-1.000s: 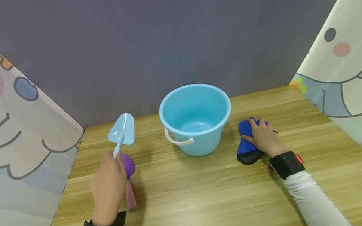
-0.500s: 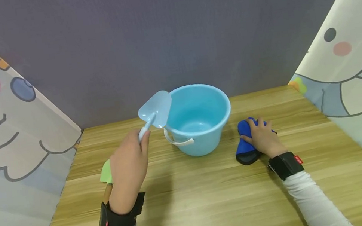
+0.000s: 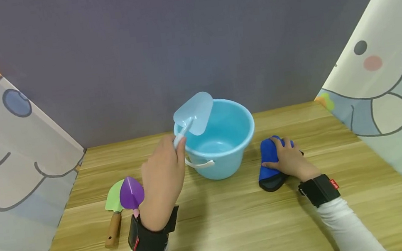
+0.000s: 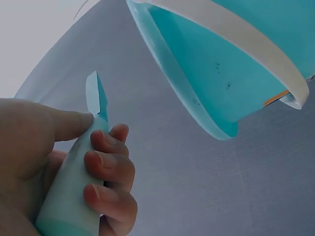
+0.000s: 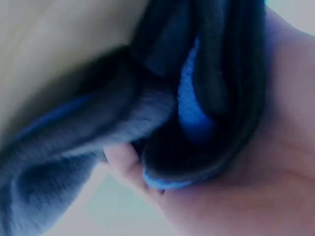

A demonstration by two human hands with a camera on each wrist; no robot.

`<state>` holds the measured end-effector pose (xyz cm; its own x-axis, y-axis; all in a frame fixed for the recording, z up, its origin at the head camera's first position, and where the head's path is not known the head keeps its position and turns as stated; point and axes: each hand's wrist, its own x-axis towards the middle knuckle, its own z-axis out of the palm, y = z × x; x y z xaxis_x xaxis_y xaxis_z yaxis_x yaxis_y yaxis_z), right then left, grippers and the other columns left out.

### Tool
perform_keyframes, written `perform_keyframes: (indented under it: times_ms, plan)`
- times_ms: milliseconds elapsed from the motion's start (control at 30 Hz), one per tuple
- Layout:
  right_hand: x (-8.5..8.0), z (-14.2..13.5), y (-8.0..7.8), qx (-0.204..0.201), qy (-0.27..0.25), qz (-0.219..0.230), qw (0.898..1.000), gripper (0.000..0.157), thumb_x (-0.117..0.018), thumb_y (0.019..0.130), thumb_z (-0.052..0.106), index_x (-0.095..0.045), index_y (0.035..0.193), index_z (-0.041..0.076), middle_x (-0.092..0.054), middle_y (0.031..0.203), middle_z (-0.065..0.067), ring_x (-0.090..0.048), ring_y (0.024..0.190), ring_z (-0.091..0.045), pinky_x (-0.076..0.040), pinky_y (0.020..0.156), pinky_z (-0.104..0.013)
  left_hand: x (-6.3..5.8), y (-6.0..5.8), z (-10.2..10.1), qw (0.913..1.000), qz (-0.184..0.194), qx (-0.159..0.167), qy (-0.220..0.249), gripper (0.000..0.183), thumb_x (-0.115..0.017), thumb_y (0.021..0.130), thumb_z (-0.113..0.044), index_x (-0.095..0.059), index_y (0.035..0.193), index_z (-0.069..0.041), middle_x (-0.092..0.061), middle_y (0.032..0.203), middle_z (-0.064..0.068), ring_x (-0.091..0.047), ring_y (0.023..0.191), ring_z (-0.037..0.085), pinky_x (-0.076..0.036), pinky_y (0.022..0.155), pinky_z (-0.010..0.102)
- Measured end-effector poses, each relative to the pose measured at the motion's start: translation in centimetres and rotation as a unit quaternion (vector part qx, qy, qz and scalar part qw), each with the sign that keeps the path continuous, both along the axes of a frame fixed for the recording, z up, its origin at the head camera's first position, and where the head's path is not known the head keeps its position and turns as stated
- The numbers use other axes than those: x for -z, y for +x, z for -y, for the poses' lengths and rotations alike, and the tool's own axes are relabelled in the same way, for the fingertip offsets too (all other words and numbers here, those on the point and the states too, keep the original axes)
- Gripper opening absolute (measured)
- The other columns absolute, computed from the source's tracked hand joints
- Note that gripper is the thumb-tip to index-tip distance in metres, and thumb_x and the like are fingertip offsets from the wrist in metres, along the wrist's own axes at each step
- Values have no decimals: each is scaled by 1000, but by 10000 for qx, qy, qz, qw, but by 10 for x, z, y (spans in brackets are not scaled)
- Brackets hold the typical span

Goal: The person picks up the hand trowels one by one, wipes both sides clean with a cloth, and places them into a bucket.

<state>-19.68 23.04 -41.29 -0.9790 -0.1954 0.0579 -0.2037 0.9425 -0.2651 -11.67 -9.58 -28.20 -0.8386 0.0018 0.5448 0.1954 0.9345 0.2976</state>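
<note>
My left hand [image 3: 164, 180] grips the handle of a light blue toy shovel [image 3: 195, 111], fingers wrapped round it in the left wrist view. The shovel's blade overlaps the left rim of a light blue bucket [image 3: 223, 169] in the head view. The bucket stands upright, its white handle hanging down at the front left. On the table's right side, my right hand [image 3: 292, 159] holds a soft blue fabric piece with black trim [image 3: 269, 150], fingers bent over it and thumb along its left. The fabric looks folded against the palm in the right wrist view.
A green trowel with a wooden handle [image 3: 113, 228] lies at the left of the wooden table [image 3: 229, 231]. Next to it is a purple trowel [image 3: 131, 192], its handle partly behind my left wrist. A grey wall [image 3: 190, 39] rises right behind the bucket.
My left hand has carried the shovel rightward and up from above the trowels to the bucket's left rim, uncovering the green trowel. My right hand stays on the fabric piece.
</note>
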Motion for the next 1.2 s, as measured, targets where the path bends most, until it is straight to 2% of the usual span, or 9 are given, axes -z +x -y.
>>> perform_keyframes:
  times_ms: [100,233,333,467,600,800,967,1200]
  plan:
    - [-2,1,3,55,-76,65,9999,96,-73,80,43,-27,143,-12,-30,132,-52,-37,107,-74,-37,84,-82,1,-1,0,10000,14,32,-51,36,-48,101,-32,-62,102,0,-56,68,8,-48,49,22,-36,35,35]
    - [0,2,4,246,145,183,9994,96,-69,81,48,-25,147,-7,-27,135,-50,-35,106,-76,-37,81,-84,1,-2,-1,10000,76,48,-19,35,-48,101,-33,-62,101,-1,-56,67,7,-48,50,22,-35,36,34]
    - [4,2,3,239,269,81,9993,93,-68,83,47,-27,146,-7,-30,132,-49,-36,106,-75,-42,77,-82,2,-2,-2,9998,169,79,16,35,-47,100,-34,-61,100,-3,-55,67,7,-48,50,22,-35,36,35]
    - [7,2,2,24,258,-307,9992,83,-72,83,38,-35,140,-11,-40,124,-50,-43,100,-73,-48,70,-77,5,-1,-4,9997,188,154,9,33,-47,101,-35,-60,97,-4,-54,66,6,-47,49,22,-34,36,35]
    - [8,7,-1,-104,169,-447,9988,74,-72,84,31,-39,137,-9,-45,120,-50,-47,97,-70,-50,70,-75,7,-2,-4,9997,112,214,-77,32,-48,100,-34,-60,94,-4,-53,64,6,-47,48,21,-33,36,33]
    - [8,12,-8,-104,-198,-132,9997,70,-71,85,21,-37,141,-4,-41,126,-46,-47,99,-68,-50,74,-72,9,-2,-3,9994,191,233,-142,33,-48,100,-34,-59,93,-4,-52,63,5,-46,48,21,-30,36,31]
    - [4,12,-11,-155,-571,16,9982,68,-70,85,15,-38,143,1,-40,128,-42,-49,102,-64,-51,76,-69,8,-1,-1,9994,97,296,-154,33,-47,101,-34,-59,94,-4,-52,63,6,-46,47,20,-30,36,31]
    - [-10,2,-12,-166,-1012,131,9946,70,-68,84,11,-35,146,3,-33,137,-43,-44,115,-62,-47,85,-73,6,0,-2,9992,122,345,-140,33,-48,100,-34,-60,95,-4,-53,65,6,-47,48,21,-33,36,33]
